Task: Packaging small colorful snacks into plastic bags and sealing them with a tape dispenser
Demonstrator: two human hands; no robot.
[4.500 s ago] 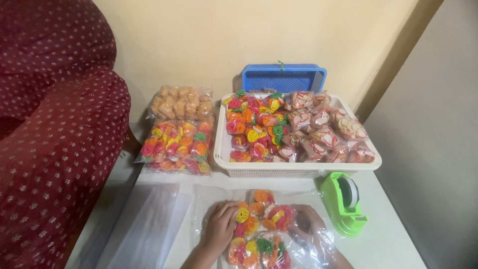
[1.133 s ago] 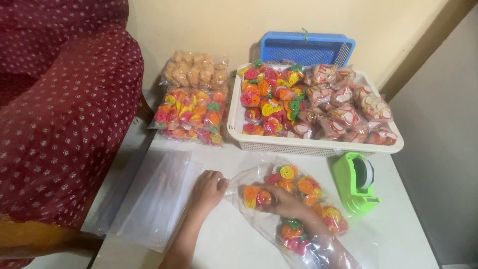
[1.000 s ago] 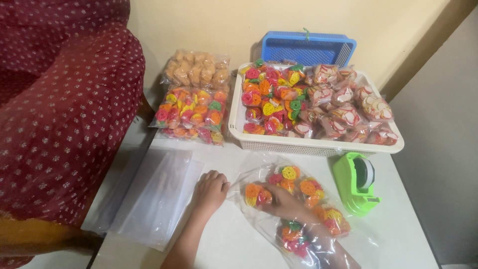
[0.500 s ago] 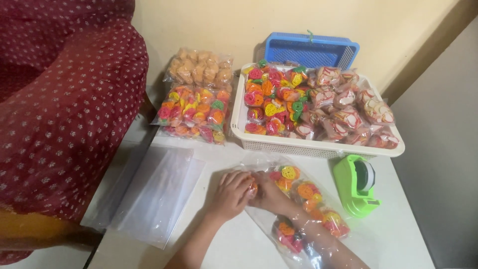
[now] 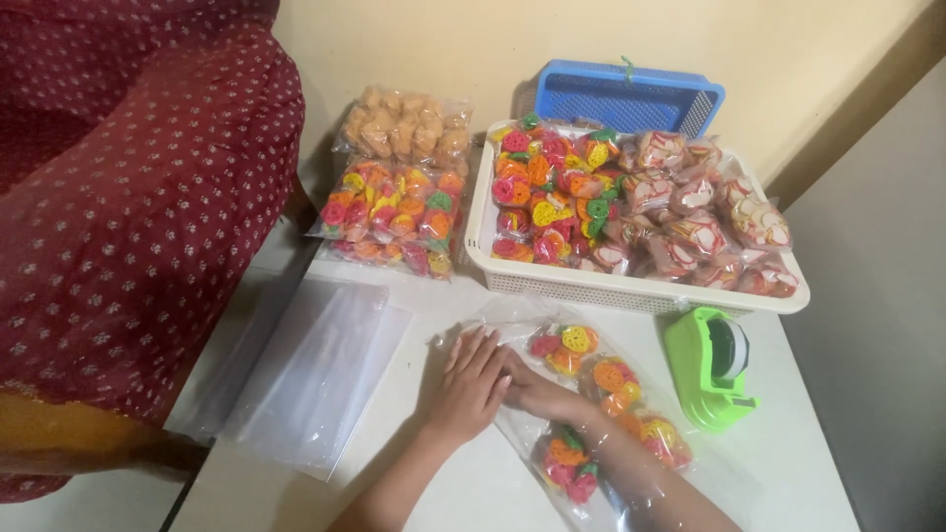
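Note:
A large clear plastic bag (image 5: 645,468) lies on the white table (image 5: 434,493), holding loose wheel-shaped snacks (image 5: 574,343) in red, orange, yellow and green. My right hand (image 5: 540,392) is inside the bag, forearm and all, and its fingertips are hidden under my left hand. My left hand (image 5: 471,382) lies flat with its fingers spread on the bag's mouth, on top of my right hand.
A white basket (image 5: 631,291) of small sealed snack packets stands behind, with a blue basket (image 5: 627,99) against the wall. A green tape dispenser (image 5: 711,366) sits at right. Empty clear bags (image 5: 320,369) lie at left, beyond them two full snack bags (image 5: 392,215). Maroon dotted cloth (image 5: 148,197) fills the left.
My left hand has slid right from the table onto the bag's mouth and flattened over my right hand. The snacks my right hand held near the mouth are now covered.

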